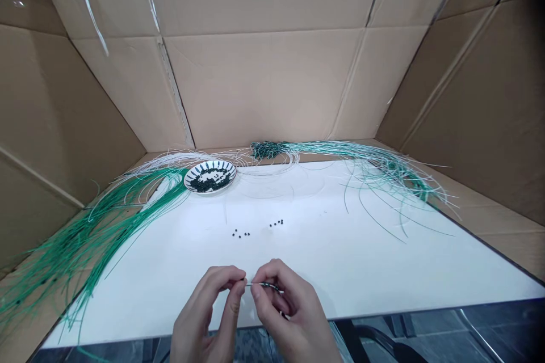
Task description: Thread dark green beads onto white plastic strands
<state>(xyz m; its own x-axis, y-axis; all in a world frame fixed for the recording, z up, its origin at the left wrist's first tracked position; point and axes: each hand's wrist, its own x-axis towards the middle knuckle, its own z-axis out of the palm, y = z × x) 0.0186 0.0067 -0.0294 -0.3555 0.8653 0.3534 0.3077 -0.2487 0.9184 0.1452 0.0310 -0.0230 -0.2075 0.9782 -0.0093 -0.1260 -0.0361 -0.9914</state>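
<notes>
My left hand [207, 312] and my right hand [289, 309] are close together above the front edge of a white board [340, 261]. Between their fingertips they pinch a thin wire [264, 284] strung with a few dark beads. A short way ahead on the board lie two small groups of loose black beads [240, 233] [276, 223]. Further back, a round black-and-white patterned plate [210, 176] holds a heap of similar beads. Neither hand touches the plate or the loose beads.
Long bundles of green and white wire [85, 238] [383, 170] spread over the board's left and back right corners. Brown cardboard walls [264, 85] with clear tape enclose the back and sides. A dark tiled floor and a chair show below the front edge.
</notes>
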